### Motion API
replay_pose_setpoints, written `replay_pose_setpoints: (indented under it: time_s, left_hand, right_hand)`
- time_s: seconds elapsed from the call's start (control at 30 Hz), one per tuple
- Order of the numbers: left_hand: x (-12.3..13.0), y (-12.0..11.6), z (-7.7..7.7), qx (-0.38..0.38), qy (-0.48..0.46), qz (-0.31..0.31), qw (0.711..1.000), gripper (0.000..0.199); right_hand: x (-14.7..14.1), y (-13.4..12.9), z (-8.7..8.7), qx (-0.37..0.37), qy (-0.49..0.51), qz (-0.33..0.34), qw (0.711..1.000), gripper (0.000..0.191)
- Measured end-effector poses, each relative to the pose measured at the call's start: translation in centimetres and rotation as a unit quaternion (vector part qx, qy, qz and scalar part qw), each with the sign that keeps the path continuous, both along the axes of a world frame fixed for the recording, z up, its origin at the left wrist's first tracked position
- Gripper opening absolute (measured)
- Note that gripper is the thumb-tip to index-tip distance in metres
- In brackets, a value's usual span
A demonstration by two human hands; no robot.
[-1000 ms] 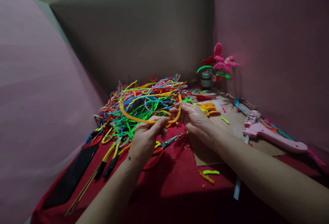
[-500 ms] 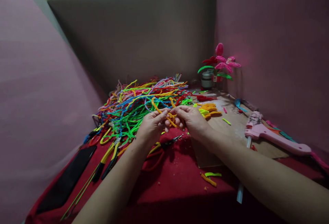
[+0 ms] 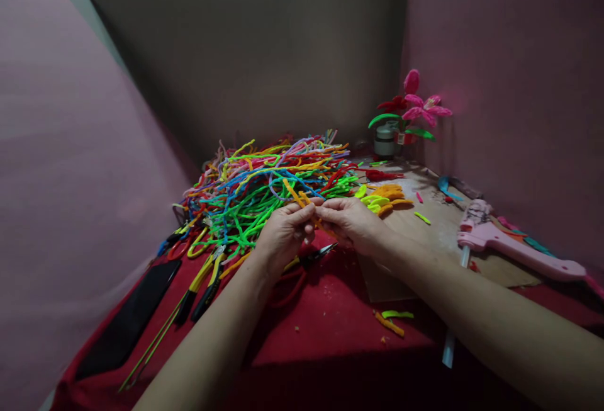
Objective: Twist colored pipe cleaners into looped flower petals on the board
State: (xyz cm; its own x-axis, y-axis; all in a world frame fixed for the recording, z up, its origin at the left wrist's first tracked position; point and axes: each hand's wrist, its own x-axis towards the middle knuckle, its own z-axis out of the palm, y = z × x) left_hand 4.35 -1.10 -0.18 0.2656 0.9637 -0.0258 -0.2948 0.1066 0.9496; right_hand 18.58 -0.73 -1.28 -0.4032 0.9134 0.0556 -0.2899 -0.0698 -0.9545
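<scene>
Between my two hands is an orange pipe cleaner [image 3: 293, 191], its ends sticking up past the fingers toward the pile. My left hand [image 3: 286, 225] pinches it between thumb and fingers. Close against it, my right hand [image 3: 346, 217] is also closed on the orange pipe cleaner, and the fingertips of both hands meet. Part of the pipe cleaner is hidden by the fingers. Just behind lies a big heap of many-coloured pipe cleaners [image 3: 264, 178]. Under my hands are scissors [image 3: 321, 252] on the red cloth, partly covered by the left hand.
Right of my hands, orange petal shapes [image 3: 389, 193] and yellow-green ones [image 3: 375, 203] lie on a board [image 3: 406, 228]. A pink glue gun [image 3: 514, 247] rests farther right. Pink flowers [image 3: 427, 109] stand at the back. Pliers [image 3: 205, 285] and a black phone-like slab [image 3: 132, 320] lie left.
The orange pipe cleaner's open loop has narrowed, with two ends now pointing up side by side. My hands have closed together, and the whole view has shifted slightly.
</scene>
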Motion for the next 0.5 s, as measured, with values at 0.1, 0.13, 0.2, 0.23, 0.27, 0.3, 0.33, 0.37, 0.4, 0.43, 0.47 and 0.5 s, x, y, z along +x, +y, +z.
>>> replay_pose_setpoints:
  time_s: [0.1,0.13,0.2,0.23,0.27,0.3,0.33,0.37,0.4,0.43,0.47,0.5]
  left_hand:
    - [-0.03,0.05,-0.04,-0.004,-0.016,0.009,1.000,0.024]
    - [-0.02,0.07,0.03,-0.002,-0.024,0.022,0.999,0.022]
    - [-0.06,0.16,0.21,0.006,-0.048,0.059,0.997,0.021]
    - [-0.10,0.21,0.31,0.012,-0.064,0.079,0.995,0.022]
    - [-0.15,0.25,0.38,0.019,-0.080,0.096,0.992,0.023]
    - [-0.20,0.28,0.43,0.028,-0.092,0.109,0.989,0.025]
    - [-0.25,0.29,0.45,0.036,-0.098,0.115,0.988,0.027]
    - [-0.28,0.27,0.43,0.040,-0.097,0.114,0.988,0.028]
    - [-0.30,0.23,0.40,0.041,-0.089,0.109,0.989,0.028]
    - [-0.30,0.18,0.35,0.042,-0.077,0.099,0.991,0.028]
    - [-0.29,0.11,0.29,0.043,-0.065,0.089,0.993,0.028]
    - [-0.28,0.04,0.23,0.046,-0.055,0.078,0.994,0.028]
  right_hand:
    - [0.09,0.13,-0.13,-0.014,0.021,0.026,0.999,0.028]
    - [0.09,0.25,-0.22,-0.017,0.040,0.032,0.999,0.026]
    - [0.04,0.52,-0.45,-0.021,0.074,0.030,0.997,0.019]
    - [0.02,0.65,-0.55,-0.023,0.081,0.024,0.996,0.015]
    - [0.00,0.75,-0.64,-0.026,0.082,0.018,0.996,0.013]
    - [-0.01,0.82,-0.70,-0.030,0.078,0.013,0.996,0.013]
    - [-0.01,0.84,-0.72,-0.034,0.075,0.014,0.997,0.013]
    - [0.00,0.83,-0.72,-0.041,0.072,0.020,0.996,0.013]
    - [0.02,0.78,-0.69,-0.046,0.068,0.029,0.996,0.015]
    - [0.03,0.70,-0.65,-0.048,0.063,0.033,0.996,0.016]
    - [0.02,0.60,-0.60,-0.046,0.056,0.032,0.997,0.016]
    - [0.00,0.48,-0.55,-0.040,0.046,0.027,0.998,0.015]
